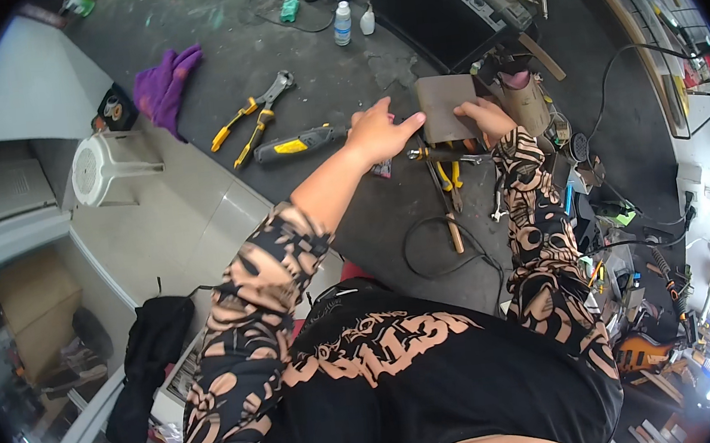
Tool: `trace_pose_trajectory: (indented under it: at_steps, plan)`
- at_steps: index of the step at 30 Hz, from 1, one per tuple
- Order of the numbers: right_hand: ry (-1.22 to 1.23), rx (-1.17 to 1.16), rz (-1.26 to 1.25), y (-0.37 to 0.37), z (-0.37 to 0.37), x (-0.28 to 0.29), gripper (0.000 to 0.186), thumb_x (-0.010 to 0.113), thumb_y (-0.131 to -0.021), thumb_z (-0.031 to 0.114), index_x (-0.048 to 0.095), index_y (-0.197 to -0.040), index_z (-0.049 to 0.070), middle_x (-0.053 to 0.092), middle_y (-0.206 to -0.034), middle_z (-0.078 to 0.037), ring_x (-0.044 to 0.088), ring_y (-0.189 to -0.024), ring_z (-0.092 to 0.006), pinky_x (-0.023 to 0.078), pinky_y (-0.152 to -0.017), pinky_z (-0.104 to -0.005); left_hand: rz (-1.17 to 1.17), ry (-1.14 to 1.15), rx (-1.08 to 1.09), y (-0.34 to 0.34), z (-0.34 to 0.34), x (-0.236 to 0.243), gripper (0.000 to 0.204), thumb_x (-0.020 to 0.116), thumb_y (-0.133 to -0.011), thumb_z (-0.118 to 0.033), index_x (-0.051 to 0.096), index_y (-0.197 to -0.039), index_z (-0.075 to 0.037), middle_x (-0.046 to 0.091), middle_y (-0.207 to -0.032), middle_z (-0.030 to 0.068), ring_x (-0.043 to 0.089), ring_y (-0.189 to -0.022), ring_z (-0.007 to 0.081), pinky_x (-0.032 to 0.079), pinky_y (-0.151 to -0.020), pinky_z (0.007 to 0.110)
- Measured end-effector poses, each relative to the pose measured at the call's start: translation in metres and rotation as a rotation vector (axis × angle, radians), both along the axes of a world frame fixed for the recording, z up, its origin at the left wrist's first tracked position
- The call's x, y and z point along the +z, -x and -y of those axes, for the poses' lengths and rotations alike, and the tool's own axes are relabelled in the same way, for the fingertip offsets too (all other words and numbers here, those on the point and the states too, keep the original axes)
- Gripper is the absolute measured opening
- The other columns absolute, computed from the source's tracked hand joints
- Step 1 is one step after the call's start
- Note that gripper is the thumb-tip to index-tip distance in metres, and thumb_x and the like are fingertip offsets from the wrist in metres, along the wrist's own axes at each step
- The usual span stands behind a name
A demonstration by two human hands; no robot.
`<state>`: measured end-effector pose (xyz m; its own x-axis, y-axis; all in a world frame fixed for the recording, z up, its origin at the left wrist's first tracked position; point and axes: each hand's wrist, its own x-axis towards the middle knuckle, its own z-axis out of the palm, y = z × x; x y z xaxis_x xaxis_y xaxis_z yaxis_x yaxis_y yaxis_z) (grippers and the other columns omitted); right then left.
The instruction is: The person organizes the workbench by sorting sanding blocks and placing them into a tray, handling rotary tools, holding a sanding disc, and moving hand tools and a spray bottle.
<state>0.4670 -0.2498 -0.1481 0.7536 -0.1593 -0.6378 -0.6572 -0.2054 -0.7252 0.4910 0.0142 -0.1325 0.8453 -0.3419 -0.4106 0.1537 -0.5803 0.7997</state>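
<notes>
Thing in hand: I see a flat brown square pad [445, 106], perhaps leather or sanding block, lying on the dark desk [305, 71] at the far middle of the scene, just in front of a black amplifier [437, 14].
Left grip: my left hand [380, 131] lies to the left of the pad, fingers stretched out flat and pointing right, the fingertips touching its left edge; the hand is unclenched, pressing rather than clasping.
Right grip: my right hand [484, 117] sits at the pad's near right corner, fingers curled on it; I cannot tell whether it pinches the pad or only rests there, since the knuckles hide the underside.
Key relation: the pad lies between the two hands, left hand at its left edge, right hand at its near right corner, both touching, neither clearly nearer.
Axis: the pad is nearly square, its sides running roughly near to far.
Nearby: yellow-handled pliers [450, 179] lie just on the near side of the pad; a grey and yellow utility knife [295, 145] lies left of my left hand; large yellow-handled cutters [253, 118] and a purple rag [166, 84] farther left.
</notes>
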Motion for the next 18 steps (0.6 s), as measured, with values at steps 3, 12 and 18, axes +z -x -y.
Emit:
trace_pose_trajectory:
  at_steps: [3, 12, 18]
  plan:
    - [-0.176, 0.082, -0.048, -0.005, -0.004, 0.011, 0.052, 0.068, -0.084, 0.026, 0.058, -0.124, -0.005, 0.066, -0.113, -0.016, 0.062, -0.102, -0.0224, 0.049, -0.089, -0.0328, -0.031, -0.146, -0.117, -0.029, 0.041, -0.003, 0.088, 0.063, -0.084, -0.066, 0.049, -0.139, 0.002, 0.057, -0.133, 0.0251, 0.05, -0.131, 0.0371, 0.041, -0.107, 0.044]
    - [-0.203, -0.071, 0.172, 0.02, -0.019, 0.013, 0.071, 0.079, -0.075, 0.022, 0.049, -0.134, -0.003, 0.064, -0.114, -0.016, 0.063, -0.104, -0.0245, 0.049, -0.094, -0.035, -0.298, 0.434, 0.11, -0.029, 0.058, -0.006, 0.088, 0.083, -0.078, -0.019, 0.034, -0.145, 0.011, 0.058, -0.132, 0.0217, 0.059, -0.119, 0.0278, 0.046, -0.102, 0.035]
    - [0.609, 0.082, 0.796, 0.11, -0.087, 0.083, 0.106, 0.088, -0.063, 0.021, 0.027, -0.147, -0.003, 0.044, -0.134, -0.02, 0.049, -0.124, -0.0312, 0.041, -0.106, -0.0412, 0.197, 0.625, -0.279, 0.034, -0.02, 0.06, 0.101, 0.081, -0.075, -0.001, 0.019, -0.155, -0.002, 0.031, -0.148, 0.0167, 0.04, -0.136, 0.0262, 0.04, -0.11, 0.038]
